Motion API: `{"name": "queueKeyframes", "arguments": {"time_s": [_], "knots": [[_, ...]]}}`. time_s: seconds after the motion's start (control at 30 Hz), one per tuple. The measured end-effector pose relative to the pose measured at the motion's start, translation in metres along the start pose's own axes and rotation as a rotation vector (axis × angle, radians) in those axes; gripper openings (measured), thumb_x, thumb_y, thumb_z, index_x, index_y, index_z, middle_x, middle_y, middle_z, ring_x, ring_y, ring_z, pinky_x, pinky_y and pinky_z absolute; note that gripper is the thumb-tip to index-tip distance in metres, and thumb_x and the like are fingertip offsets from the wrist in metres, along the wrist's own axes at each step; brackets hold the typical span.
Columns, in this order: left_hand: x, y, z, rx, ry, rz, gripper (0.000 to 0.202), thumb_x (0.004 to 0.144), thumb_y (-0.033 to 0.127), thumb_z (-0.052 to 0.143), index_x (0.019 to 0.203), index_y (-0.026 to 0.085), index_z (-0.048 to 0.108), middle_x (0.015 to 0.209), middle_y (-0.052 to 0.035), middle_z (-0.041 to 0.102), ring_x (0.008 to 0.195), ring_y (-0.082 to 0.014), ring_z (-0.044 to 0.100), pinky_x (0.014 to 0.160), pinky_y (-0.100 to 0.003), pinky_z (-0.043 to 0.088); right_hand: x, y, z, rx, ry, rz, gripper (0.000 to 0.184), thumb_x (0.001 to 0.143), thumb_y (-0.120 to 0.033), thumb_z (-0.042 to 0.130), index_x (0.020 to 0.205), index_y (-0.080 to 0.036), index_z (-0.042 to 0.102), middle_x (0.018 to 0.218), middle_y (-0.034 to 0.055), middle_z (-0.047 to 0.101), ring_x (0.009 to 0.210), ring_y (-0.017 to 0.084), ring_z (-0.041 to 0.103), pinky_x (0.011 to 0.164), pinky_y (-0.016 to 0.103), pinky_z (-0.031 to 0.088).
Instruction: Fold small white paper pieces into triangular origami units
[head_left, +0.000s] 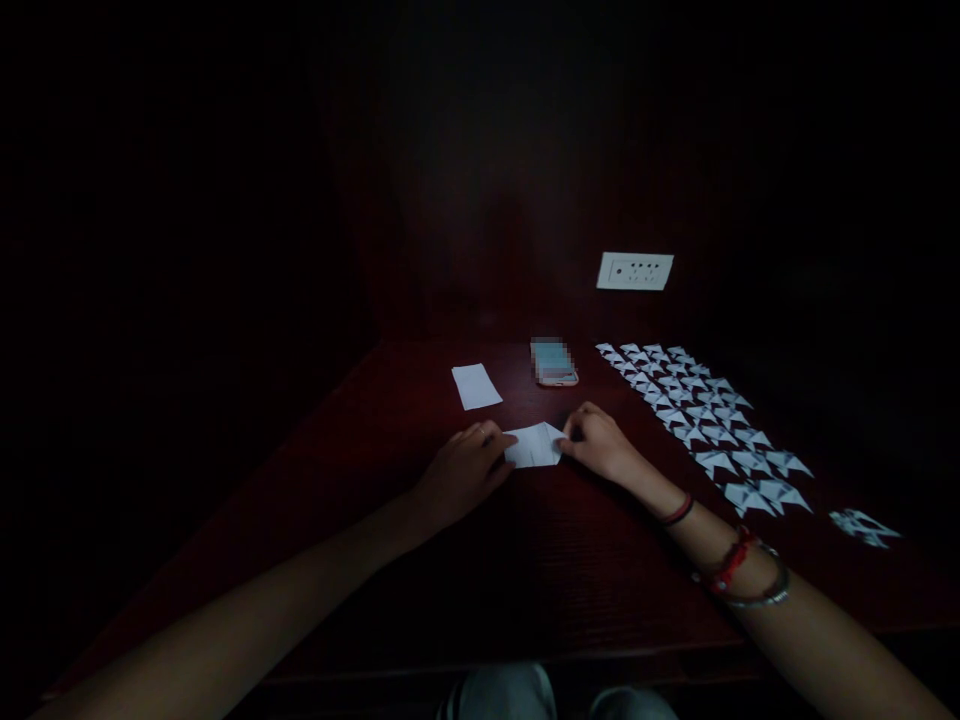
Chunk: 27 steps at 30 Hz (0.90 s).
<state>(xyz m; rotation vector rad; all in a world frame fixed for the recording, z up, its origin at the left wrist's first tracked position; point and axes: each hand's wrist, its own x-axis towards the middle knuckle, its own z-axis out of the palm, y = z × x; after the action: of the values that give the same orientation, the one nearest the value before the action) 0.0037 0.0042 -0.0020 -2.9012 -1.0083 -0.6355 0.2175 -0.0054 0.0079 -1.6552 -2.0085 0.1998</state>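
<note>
A small sheet of white paper (534, 446) lies low over the dark red table, its right end folded to a point and faint creases across it. My left hand (466, 468) grips its left end, thumb and fingers closed at the edge. On the other side, my right hand (600, 443) pinches the pointed right corner between thumb and fingers. Just beyond the paper lies a stack of flat white sheets (476, 386). The undersides of my fingers are hidden.
Rows of folded white paper figures (701, 412) cover the table's right side, with a separate cluster of folded paper (864, 527) nearer me. A phone (553, 362) lies at the back. On the wall is a socket plate (635, 271). The table's front edge (420, 668) runs above my knees.
</note>
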Motion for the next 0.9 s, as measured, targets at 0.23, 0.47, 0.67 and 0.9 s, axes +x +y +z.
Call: {"name": "queueKeyframes", "arguments": {"time_s": [0.23,0.47,0.67,0.9], "knots": [[-0.006,0.001,0.006,0.024,-0.069,0.111,0.026,0.085,0.031,0.034,0.106,0.022,0.048,0.104,-0.0029,0.049,0.099,-0.0185,0.041,0.081,-0.034,0.033,0.0,0.01,-0.005,0.002,-0.13,-0.095,0.051,0.055,-0.02,0.066,0.103,-0.017,0.051,0.091,0.0066,0.048,0.084,0.018,0.045,0.074,0.031,0.037],[-0.009,-0.001,0.003,-0.028,-0.097,0.113,0.03,0.085,0.035,0.034,0.109,0.021,0.045,0.112,-0.0047,0.045,0.107,-0.0188,0.037,0.086,-0.035,0.031,0.005,0.018,0.006,0.2,-0.225,-0.023,0.037,0.061,-0.024,0.062,0.096,-0.014,0.056,0.08,0.0034,0.057,0.069,0.012,0.052,0.066,0.026,0.041],[-0.006,-0.005,0.008,-0.006,-0.11,0.108,0.035,0.085,0.037,0.032,0.117,0.022,0.037,0.119,-0.0036,0.04,0.113,-0.0218,0.03,0.088,-0.038,0.029,0.003,0.01,0.009,0.362,-0.365,0.107,0.032,0.057,-0.015,0.063,0.088,-0.013,0.058,0.069,0.0005,0.058,0.061,0.01,0.053,0.057,0.022,0.041],[-0.002,0.02,-0.005,0.07,-0.025,0.23,0.03,0.084,0.029,0.037,0.113,0.02,0.04,0.111,-0.0059,0.045,0.105,-0.0206,0.039,0.087,-0.037,0.03,-0.001,0.0,0.007,0.209,-0.231,0.025,0.024,0.055,-0.02,0.065,0.078,-0.015,0.059,0.074,0.0008,0.057,0.064,0.01,0.051,0.059,0.022,0.039]]}}
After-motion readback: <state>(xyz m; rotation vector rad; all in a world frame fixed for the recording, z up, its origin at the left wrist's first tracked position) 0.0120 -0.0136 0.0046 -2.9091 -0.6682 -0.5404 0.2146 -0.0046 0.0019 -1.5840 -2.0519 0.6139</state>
